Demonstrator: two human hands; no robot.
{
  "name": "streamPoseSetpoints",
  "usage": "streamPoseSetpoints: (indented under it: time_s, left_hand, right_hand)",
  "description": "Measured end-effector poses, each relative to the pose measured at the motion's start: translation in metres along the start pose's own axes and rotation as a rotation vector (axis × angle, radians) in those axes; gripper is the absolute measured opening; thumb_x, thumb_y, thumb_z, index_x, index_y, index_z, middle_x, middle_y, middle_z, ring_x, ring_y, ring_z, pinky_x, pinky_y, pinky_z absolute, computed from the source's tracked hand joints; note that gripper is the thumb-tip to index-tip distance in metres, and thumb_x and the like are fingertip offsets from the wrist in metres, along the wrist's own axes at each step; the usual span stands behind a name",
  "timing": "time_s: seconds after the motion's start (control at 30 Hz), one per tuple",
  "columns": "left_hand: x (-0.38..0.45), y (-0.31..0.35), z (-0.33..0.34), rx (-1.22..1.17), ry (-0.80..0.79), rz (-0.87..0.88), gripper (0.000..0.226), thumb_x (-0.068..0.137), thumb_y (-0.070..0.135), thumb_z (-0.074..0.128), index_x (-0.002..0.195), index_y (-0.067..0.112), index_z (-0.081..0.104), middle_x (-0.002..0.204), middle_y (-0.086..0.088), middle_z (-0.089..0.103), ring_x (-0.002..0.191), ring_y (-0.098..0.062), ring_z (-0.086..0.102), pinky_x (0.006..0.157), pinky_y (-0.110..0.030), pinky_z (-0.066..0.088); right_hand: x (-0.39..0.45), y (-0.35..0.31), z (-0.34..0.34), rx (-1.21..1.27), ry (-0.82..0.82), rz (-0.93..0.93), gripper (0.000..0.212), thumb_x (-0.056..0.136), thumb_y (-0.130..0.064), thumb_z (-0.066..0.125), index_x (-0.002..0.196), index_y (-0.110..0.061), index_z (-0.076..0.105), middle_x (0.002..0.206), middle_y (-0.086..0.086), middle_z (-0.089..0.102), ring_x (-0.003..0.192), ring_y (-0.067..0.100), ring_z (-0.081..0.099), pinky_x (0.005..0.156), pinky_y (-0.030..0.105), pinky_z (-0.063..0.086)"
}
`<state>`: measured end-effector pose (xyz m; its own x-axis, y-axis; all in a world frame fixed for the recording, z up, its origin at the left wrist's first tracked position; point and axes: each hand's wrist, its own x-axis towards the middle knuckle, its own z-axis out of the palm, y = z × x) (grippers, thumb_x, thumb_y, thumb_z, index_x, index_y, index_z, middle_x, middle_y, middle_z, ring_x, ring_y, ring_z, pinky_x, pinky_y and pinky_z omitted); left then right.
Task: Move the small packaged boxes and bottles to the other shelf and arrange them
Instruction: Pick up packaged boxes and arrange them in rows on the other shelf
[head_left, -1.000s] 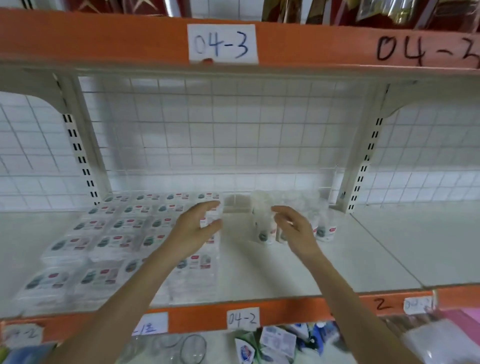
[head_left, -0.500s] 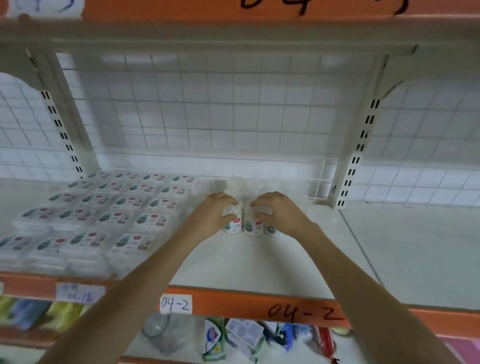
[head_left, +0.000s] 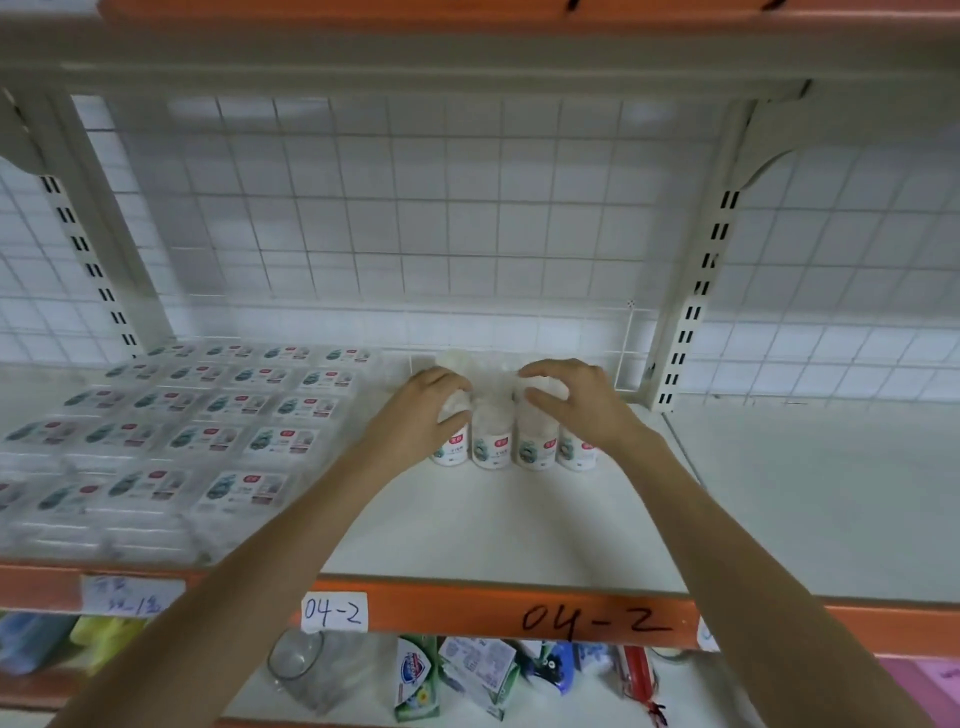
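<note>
Both hands on the cluster of small white bottles with green-and-red labels (head_left: 511, 441), standing on the cream shelf board (head_left: 467, 525), just left of the slotted cream upright post (head_left: 685, 332). Left hand (head_left: 431, 410) curls round the leftmost bottle; right hand (head_left: 576, 402) cups the tops on the right side, fingers bent over them. Flat clear-wrapped packaged boxes (head_left: 208, 415) lie in rows well left of the post, near the bottles.

Risks, as I judge them:
- Bottles are narrow and packed tight; squeezing from both sides could pop a middle one out or tip it.
- Gripped high, the bases may swing.
- A falling bottle could roll past the orange shelf edge (head_left: 467, 608).
</note>
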<state>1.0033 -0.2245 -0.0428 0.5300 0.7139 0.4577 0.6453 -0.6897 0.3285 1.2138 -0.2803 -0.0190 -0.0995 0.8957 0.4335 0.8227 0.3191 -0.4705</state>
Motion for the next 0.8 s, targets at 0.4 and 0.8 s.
streamPoseSetpoints:
  time_s: [0.4,0.8]
  left_hand:
    - [0.040,0.048,0.042,0.040,-0.217,0.133,0.042,0.086,0.038,0.059,0.123,0.019,0.054,0.127,0.001,0.049,0.118,-0.017,0.045,0.094,-0.031,0.041]
    - [0.032,0.048,0.039,-0.025,-0.217,0.103,0.045,0.087,0.031,0.060,0.127,0.015,0.050,0.132,-0.003,0.046,0.123,-0.019,0.041,0.100,-0.032,0.036]
  right_hand:
    - [-0.036,0.043,-0.018,-0.053,-0.082,0.185,0.024,0.085,-0.013,0.062,0.108,-0.015,0.066,0.115,0.000,0.063,0.107,0.014,0.055,0.089,0.021,0.037]
    - [-0.031,0.047,-0.017,-0.085,-0.080,0.146,0.025,0.083,-0.014,0.065,0.108,-0.015,0.066,0.114,0.003,0.063,0.108,0.019,0.055,0.090,0.023,0.037]
